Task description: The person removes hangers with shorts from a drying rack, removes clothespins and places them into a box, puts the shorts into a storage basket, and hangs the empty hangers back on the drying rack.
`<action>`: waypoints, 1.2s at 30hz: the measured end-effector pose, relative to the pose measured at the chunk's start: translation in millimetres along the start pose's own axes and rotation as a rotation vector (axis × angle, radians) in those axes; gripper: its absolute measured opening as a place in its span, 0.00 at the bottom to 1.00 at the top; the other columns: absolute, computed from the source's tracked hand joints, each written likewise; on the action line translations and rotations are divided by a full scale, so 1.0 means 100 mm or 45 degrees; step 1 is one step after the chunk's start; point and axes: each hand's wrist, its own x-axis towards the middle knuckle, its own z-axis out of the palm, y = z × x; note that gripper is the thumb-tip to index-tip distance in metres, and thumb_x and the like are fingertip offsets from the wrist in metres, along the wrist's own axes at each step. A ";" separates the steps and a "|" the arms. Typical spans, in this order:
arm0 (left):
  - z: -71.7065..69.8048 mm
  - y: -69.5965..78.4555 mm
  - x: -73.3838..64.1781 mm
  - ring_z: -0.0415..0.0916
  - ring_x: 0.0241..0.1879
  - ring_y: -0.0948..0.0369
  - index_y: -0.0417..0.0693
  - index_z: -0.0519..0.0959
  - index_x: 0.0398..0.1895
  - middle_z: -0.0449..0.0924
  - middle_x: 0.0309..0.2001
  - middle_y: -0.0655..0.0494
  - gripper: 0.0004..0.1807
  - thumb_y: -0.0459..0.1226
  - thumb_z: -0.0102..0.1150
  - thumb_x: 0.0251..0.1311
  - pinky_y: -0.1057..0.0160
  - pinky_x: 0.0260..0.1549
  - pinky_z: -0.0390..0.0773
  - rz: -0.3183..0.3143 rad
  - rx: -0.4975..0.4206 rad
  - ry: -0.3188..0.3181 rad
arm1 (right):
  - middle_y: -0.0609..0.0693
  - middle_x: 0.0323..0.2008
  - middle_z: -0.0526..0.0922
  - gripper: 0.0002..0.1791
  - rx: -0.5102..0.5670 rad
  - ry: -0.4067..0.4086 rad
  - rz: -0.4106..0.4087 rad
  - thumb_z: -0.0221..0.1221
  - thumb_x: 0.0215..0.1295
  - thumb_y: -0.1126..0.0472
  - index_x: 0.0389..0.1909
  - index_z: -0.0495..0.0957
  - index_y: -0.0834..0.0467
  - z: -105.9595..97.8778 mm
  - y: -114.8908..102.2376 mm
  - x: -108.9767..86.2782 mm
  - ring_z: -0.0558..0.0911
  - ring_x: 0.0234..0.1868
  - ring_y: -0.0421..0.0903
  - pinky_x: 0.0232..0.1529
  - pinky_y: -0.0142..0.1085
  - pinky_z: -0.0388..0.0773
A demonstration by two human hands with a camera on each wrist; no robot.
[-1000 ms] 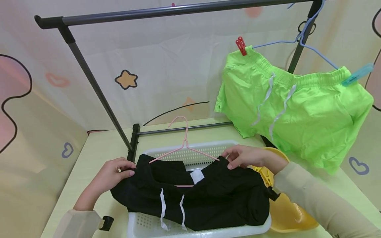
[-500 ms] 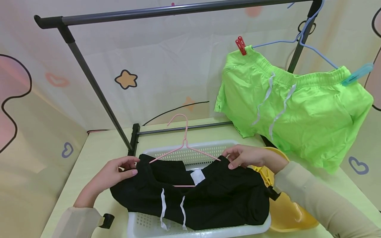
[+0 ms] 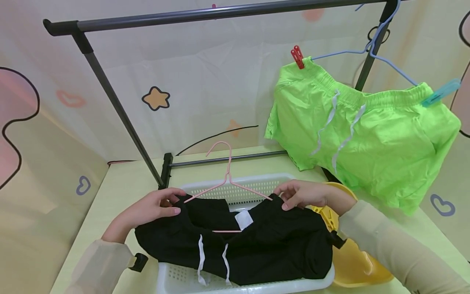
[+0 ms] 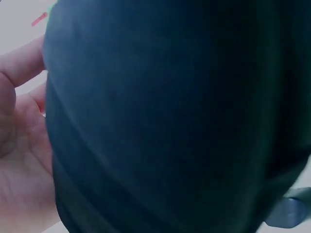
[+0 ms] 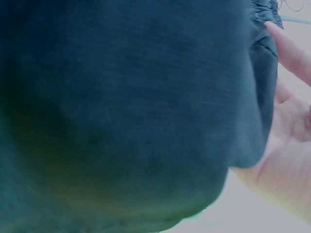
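Observation:
A pair of black shorts point(image 3: 279, 245) with white drawstrings is held up over a white basket point(image 3: 176, 277). Inside its waistband sits a pink hanger point(image 3: 228, 163), hook upward. My left hand point(image 3: 156, 208) pinches the waistband's left end between thumb and fingers. At the right end, my right hand point(image 3: 302, 194) pinches the waistband close to the hanger's tip. Black cloth point(image 4: 155, 116) fills most of the left wrist view and hides the fingertips. In the right wrist view the thumb point(image 5: 291, 53) lies against the gathered waistband.
Bright green shorts point(image 3: 367, 134) hang at the right from a blue hanger point(image 3: 372, 47), with a red clothespin point(image 3: 297, 57) and a blue clothespin point(image 3: 440, 93). A dark rack bar point(image 3: 220, 12) crosses above. A yellow basin point(image 3: 360, 265) with yellow clothespins point(image 3: 327, 216) stands beside the basket.
My left hand has moved to the right along the waistband, nearer the hanger's left tip. The right hand and the green shorts stay about where they were.

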 end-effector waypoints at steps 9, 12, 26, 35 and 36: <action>-0.01 0.10 0.06 0.69 0.41 0.56 0.45 0.68 0.54 0.71 0.43 0.46 0.22 0.38 0.56 0.55 0.60 0.37 0.70 0.030 -0.021 -0.011 | 0.45 0.23 0.67 0.21 0.006 -0.011 -0.022 0.56 0.56 0.65 0.49 0.66 0.68 0.01 -0.01 -0.01 0.65 0.20 0.38 0.19 0.27 0.60; 0.00 0.12 0.09 0.69 0.41 0.55 0.45 0.68 0.53 0.72 0.42 0.47 0.21 0.37 0.56 0.55 0.60 0.38 0.70 0.030 -0.023 0.004 | 0.45 0.23 0.67 0.21 0.000 -0.018 -0.043 0.56 0.56 0.65 0.49 0.66 0.69 0.00 -0.02 -0.02 0.64 0.20 0.38 0.20 0.27 0.60; 0.03 0.29 0.20 0.71 0.37 0.58 0.46 0.70 0.51 0.75 0.40 0.50 0.19 0.36 0.56 0.55 0.60 0.40 0.70 0.089 0.025 0.063 | 0.43 0.19 0.65 0.17 -0.037 -0.038 -0.174 0.56 0.56 0.65 0.44 0.70 0.70 0.01 -0.05 -0.07 0.62 0.17 0.36 0.18 0.26 0.57; 0.02 0.43 0.26 0.71 0.38 0.58 0.47 0.70 0.51 0.75 0.40 0.50 0.19 0.36 0.56 0.55 0.60 0.41 0.70 0.108 0.045 0.064 | 0.42 0.19 0.64 0.12 -0.031 -0.102 -0.274 0.54 0.58 0.67 0.39 0.70 0.71 -0.01 -0.05 -0.10 0.61 0.16 0.37 0.16 0.29 0.54; 0.02 0.44 0.26 0.71 0.38 0.58 0.47 0.70 0.51 0.75 0.40 0.50 0.19 0.36 0.56 0.55 0.60 0.41 0.70 0.112 0.047 0.061 | 0.42 0.19 0.64 0.11 -0.024 -0.111 -0.286 0.54 0.58 0.67 0.38 0.70 0.71 -0.01 -0.05 -0.11 0.61 0.16 0.38 0.15 0.29 0.54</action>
